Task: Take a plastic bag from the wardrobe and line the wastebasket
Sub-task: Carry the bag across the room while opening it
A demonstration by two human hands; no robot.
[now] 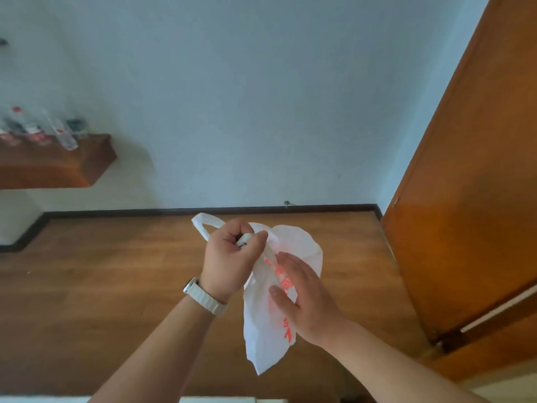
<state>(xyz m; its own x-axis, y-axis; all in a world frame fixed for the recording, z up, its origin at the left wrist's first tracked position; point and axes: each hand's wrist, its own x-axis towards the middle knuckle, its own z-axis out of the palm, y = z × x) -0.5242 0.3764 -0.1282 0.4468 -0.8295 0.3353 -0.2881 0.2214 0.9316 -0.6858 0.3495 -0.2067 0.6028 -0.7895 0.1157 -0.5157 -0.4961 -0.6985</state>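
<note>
Overhead wood floor (116, 286) — left hand (229, 257) fisted on plastic bag (261, 330), right hand (305, 301) fingers flat.

Lighting even, soft and moderately bright; source not visible. The wall (247, 97) reads pale blue-grey, with a faint shadow beside the shelf (58, 164) at far left. No hard glare; a dull sheen on the floor (116, 271). Bottles (37, 129) on the shelf are smeared and out of focus. Wide-angle distortion leans the door (470, 184) at right. The bag (261, 330) is near overexposed.
</note>
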